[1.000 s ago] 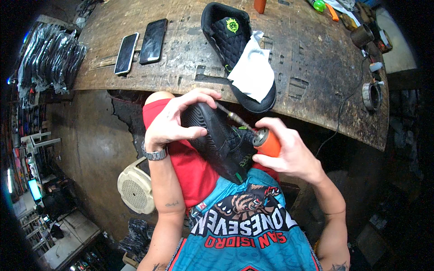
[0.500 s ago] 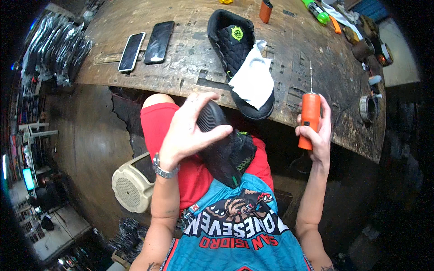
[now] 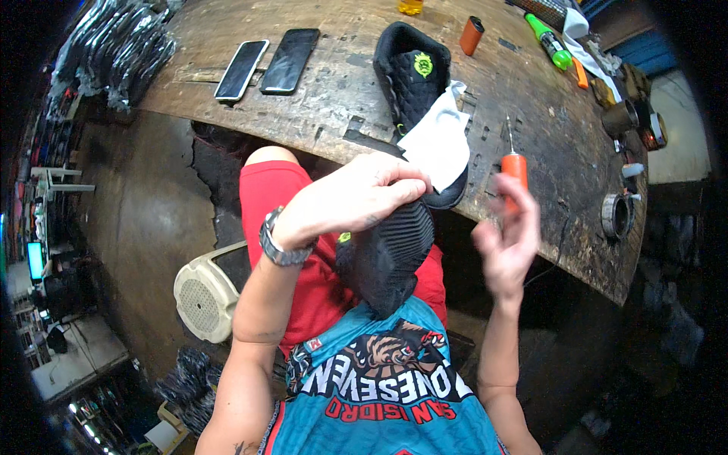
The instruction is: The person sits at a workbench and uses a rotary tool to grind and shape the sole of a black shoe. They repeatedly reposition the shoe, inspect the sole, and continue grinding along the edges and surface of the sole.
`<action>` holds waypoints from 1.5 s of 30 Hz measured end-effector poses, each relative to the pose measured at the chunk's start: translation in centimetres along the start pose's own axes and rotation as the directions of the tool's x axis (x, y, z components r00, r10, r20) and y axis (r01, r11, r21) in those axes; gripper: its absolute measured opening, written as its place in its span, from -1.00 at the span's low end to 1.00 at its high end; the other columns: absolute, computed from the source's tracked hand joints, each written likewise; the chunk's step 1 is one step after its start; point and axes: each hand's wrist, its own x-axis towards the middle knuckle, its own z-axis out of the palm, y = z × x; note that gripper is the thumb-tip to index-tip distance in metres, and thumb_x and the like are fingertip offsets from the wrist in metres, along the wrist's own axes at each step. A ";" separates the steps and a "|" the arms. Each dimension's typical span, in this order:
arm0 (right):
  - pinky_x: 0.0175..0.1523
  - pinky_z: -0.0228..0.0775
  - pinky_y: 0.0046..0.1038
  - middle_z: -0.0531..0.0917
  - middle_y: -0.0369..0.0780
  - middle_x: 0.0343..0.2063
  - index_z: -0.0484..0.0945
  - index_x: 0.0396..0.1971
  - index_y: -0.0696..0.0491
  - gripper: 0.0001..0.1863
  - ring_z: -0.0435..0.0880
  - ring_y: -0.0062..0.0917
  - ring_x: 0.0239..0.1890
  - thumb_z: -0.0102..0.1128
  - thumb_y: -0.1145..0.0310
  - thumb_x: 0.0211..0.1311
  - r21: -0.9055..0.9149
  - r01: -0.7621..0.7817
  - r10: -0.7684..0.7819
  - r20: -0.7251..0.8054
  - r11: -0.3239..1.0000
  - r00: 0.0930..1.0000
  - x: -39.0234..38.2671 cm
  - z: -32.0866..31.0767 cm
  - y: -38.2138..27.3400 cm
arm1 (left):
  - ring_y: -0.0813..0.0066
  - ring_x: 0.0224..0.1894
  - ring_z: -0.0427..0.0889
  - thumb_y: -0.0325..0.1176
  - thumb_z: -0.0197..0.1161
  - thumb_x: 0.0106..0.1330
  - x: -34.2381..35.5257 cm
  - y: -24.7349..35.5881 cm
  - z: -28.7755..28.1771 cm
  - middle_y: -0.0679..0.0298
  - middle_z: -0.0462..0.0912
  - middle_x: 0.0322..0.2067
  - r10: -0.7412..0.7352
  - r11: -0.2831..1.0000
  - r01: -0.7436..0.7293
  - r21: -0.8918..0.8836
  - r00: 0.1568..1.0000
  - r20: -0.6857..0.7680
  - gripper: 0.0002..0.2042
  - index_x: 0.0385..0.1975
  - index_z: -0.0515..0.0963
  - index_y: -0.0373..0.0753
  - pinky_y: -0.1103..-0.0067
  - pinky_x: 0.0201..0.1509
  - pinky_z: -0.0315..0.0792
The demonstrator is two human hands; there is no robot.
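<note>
My left hand [image 3: 364, 189] is closed on one end of a black shoe [image 3: 390, 243], its ribbed sole turned up over my lap. Fingers and thumb pinch the shoe's far edge. Near the table's front edge lies an orange-handled tool [image 3: 515, 168] with a thin metal shaft pointing away from me. My right hand [image 3: 509, 246] is just in front of its handle, fingers apart and smeared by motion, partly covering it. A second black shoe [image 3: 402, 61] with a green emblem inside rests on the table, and a white cloth [image 3: 440, 144] is draped over its front part.
Two phones [image 3: 243, 70] lie on the worn wooden table [image 3: 334, 114], left of the second shoe. At the right are a green bottle [image 3: 550, 42], an orange cylinder [image 3: 471, 36] and a metal ring [image 3: 616, 215]. A beige plastic stool [image 3: 203, 299] stands at my left.
My right hand has put the orange-handled tool down on the table and loosened from it. My left hand has closed on the shoe, which has turned to show more of its sole.
</note>
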 end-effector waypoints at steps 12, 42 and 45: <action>0.49 0.21 -0.12 0.30 0.20 0.37 0.27 0.43 0.29 0.27 0.36 0.03 0.42 0.75 0.11 -0.37 -0.148 0.094 -0.044 0.307 0.985 0.951 -3.1 3.4 -4.8 | 0.80 -0.63 0.51 -0.03 0.15 0.56 -0.1 0.9 1.4 0.46 0.65 -0.46 -0.206 0.871 0.189 -0.454 0.978 0.011 -0.58 0.06 0.66 -0.28 0.80 -0.63 0.37; 0.22 0.56 -0.11 0.38 0.17 0.30 0.30 0.46 0.09 0.22 0.59 0.07 0.22 0.70 0.02 -0.32 -0.141 0.115 -0.040 0.448 0.983 0.893 -3.8 4.1 -8.2 | 0.42 0.00 0.72 -0.26 0.19 0.51 -6.2 0.2 3.2 0.03 0.74 -0.01 -0.086 0.894 -0.095 -0.439 0.923 -0.375 -0.64 0.05 0.64 -0.47 0.49 0.14 0.58; 0.21 0.57 -0.11 0.38 0.17 0.30 0.30 0.46 0.10 0.22 0.60 0.08 0.20 0.70 0.01 -0.31 -0.160 0.104 -0.023 0.440 0.982 0.898 -3.8 4.1 -8.2 | 0.33 -0.02 0.69 -0.41 0.39 0.20 -7.2 1.6 2.8 0.00 0.67 0.05 0.211 0.971 -0.239 0.013 0.829 -0.517 -0.67 -0.05 0.66 -0.41 0.45 0.09 0.54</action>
